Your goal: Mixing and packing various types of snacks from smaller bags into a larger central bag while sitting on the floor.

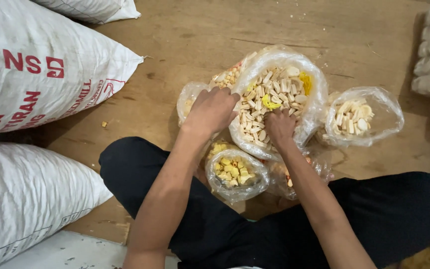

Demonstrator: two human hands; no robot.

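1. Wooden floor (pixel 185 40) is carrying everything; we are sitting on it, with white woven sacks (pixel 31 69) lying to our left.
2. We are resting our left hand (pixel 212 110) on the rim of the large clear bag (pixel 314 99) of pale snack pieces, fingers curled over the plastic.
3. We are dipping our right hand (pixel 278 125) into that bag; its grip is closing loosely among the pieces, though we cannot tell what it is holding.
4. Smaller bags are sitting around it: yellow pieces (pixel 235 172) near our knees, pale pieces (pixel 357 117) to the right.
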